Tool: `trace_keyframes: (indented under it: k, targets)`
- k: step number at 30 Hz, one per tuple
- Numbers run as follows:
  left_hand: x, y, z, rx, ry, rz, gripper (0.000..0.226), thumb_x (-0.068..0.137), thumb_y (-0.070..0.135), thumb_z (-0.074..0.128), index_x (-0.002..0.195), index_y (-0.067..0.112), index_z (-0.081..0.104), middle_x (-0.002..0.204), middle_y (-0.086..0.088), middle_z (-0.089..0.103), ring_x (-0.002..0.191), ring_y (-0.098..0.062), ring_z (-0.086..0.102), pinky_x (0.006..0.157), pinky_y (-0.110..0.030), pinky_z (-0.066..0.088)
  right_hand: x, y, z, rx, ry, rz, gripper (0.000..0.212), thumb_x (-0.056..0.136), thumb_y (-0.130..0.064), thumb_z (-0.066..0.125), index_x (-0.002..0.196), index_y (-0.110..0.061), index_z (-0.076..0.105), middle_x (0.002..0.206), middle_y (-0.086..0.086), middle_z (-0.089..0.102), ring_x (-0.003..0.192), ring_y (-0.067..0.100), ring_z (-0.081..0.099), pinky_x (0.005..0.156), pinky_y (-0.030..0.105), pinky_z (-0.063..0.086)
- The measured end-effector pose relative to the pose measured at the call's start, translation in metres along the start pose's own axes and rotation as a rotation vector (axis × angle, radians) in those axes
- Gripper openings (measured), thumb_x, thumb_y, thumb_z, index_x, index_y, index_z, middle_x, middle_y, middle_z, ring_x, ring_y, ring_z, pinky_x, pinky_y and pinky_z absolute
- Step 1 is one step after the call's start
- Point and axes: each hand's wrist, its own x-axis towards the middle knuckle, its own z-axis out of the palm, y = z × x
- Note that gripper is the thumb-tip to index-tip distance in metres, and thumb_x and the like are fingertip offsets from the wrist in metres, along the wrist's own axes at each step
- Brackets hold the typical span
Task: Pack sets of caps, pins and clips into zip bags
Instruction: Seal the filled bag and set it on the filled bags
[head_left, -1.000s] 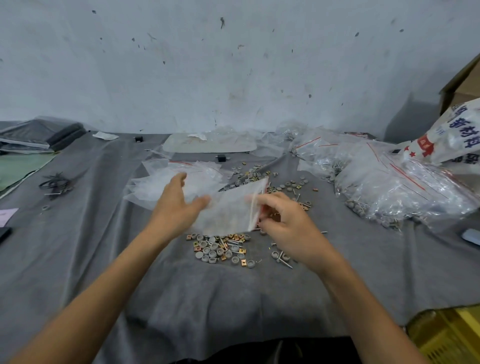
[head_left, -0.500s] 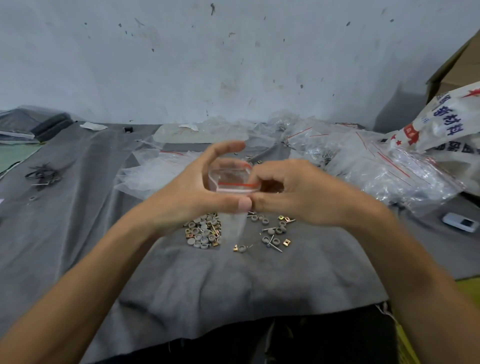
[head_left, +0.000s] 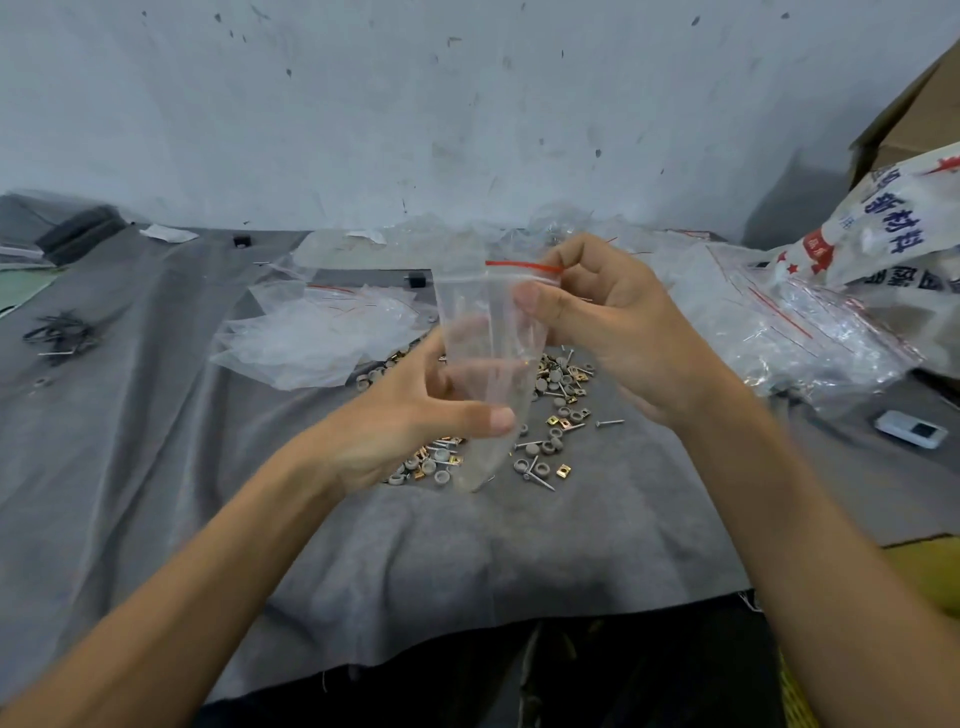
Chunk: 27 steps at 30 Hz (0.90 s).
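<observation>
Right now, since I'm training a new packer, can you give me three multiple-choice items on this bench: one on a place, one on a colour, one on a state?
1. Where do the loose parts lie?
A. on the grey cloth, below the bag
B. in a drawer
C. on a plate

2. What colour is the stripe along the bag's top?
A. blue
B. red
C. green

3. How is the bag held?
A. flat under one palm
B. upright, left hand low, right hand pinching the top
C. by nobody

Answers:
1 A: the parts are spread on the cloth beneath the bag.
2 B: a red line runs across the mouth.
3 B: both hands hold it with its mouth up.
</observation>
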Motion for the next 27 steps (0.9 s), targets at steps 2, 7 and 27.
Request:
trace_keyframes:
  k: [2,7,27]
  targets:
    - [0.001,-0.007,-0.001,0.043,0.034,-0.021,0.082,0.074,0.01,0.082,0.144,0.028,0.044,0.124,-0.009,0.071,0.116,-0.022,0.067,0.093,-0.029,0.054,0.001,0.006,-0.002,0.029,0.044,-0.011,0.018,0.091,-0.007,0.072,0.099,-0.009,0.056,0.088,0.021,0.062,0.08,0.025,0.059,0.069,0.031,0.052]
    - [0.0,-0.015,-0.009,0.047,0.07,-0.066,0.065,0.079,0.042,0.082,0.135,0.019,0.059,0.131,-0.004,0.068,0.124,-0.02,0.063,0.103,-0.032,0.051,0.005,0.012,-0.007,0.098,0.099,-0.014,0.026,0.09,-0.006,0.073,0.108,-0.018,0.058,0.087,0.006,0.072,0.076,0.016,0.066,0.065,0.026,0.054]
    - [0.043,-0.033,-0.023,0.218,0.271,0.026,0.018,0.1,0.009,0.059,0.097,0.02,0.073,0.082,0.005,0.073,0.077,-0.007,0.066,0.075,-0.021,0.053,0.047,0.045,-0.019,0.445,0.293,0.044,0.045,0.089,-0.005,0.073,0.129,0.005,0.057,0.106,0.011,0.073,0.085,0.018,0.07,0.069,0.031,0.057]
